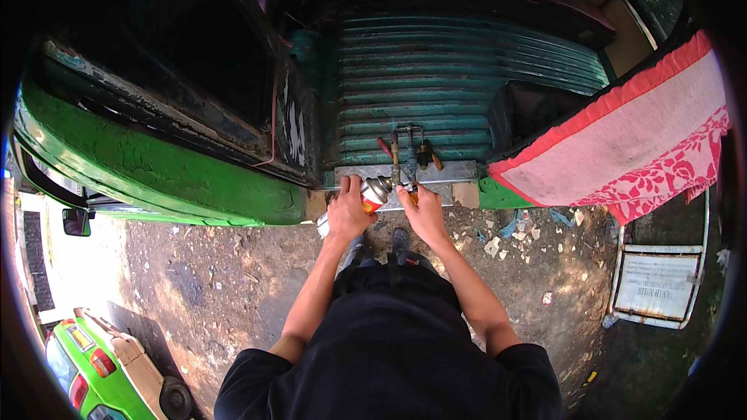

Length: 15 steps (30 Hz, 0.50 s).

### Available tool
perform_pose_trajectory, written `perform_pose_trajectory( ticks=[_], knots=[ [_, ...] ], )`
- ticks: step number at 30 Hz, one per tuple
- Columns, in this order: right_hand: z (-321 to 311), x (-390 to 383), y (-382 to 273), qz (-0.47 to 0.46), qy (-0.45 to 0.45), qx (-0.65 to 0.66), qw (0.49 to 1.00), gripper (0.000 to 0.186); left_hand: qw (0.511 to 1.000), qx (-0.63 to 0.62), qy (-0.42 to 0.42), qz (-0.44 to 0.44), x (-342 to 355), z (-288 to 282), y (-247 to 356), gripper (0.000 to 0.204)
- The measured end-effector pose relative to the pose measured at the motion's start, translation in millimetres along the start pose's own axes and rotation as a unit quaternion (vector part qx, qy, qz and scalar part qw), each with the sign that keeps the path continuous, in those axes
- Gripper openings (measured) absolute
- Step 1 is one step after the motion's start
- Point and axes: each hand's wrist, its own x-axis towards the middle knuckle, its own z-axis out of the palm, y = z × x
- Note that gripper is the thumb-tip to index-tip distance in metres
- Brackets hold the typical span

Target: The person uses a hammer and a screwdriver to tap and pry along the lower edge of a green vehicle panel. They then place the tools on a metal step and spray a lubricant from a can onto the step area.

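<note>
My left hand (349,210) is closed around a white and red gas canister (373,197) with a silver domed top, tilted toward my right hand. A brass-coloured torch head (395,162) stands out at the canister's top, pointing away from me. My right hand (422,212) has its fingers closed at the base of the torch head; what lies inside them is partly hidden. Just beyond, a grey metal tool (412,152), perhaps a clamp, lies on the metal door sill (459,172). Beside it are a red-handled tool (384,145) and an orange-brown handle (436,163).
A ribbed green vehicle floor (412,70) stretches beyond the sill. On the left is a green body panel (171,163); on the right hangs a pink towel (622,140). Debris (498,245) litters the ground. A green car (101,373) and a metal-framed sign (657,284) stand further off.
</note>
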Motion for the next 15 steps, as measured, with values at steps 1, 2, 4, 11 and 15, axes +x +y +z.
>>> perform_pose_trajectory(
  ticks=[1, 2, 4, 11, 15],
  knots=[
    [-0.2, -0.4, 0.7, 0.041, -0.019, 0.029, 0.999, 0.038, 1.000, 0.000, 0.003, 0.002, 0.1, 1.8, -0.4, 0.078],
    [-0.9, -0.6, -1.5, 0.069, -0.029, 0.058, 0.996, 0.040, 1.000, 0.003, 0.007, 0.006, 0.2, 3.2, -1.8, 0.080],
    [-2.4, -1.1, -7.5, 0.124, -0.049, 0.116, 0.984, 0.043, 1.000, 0.008, 0.013, 0.013, 0.4, 5.1, -4.8, 0.084],
    [-0.8, -2.7, -4.4, 0.288, -0.061, 0.360, 0.885, 0.038, 0.999, 0.004, 0.021, 0.023, 0.7, 8.9, -4.1, 0.082],
    [0.1, -3.7, -6.6, 0.273, -0.051, 0.340, 0.899, 0.039, 0.999, 0.003, 0.028, 0.029, 0.5, 10.6, -5.0, 0.081]
  ],
)
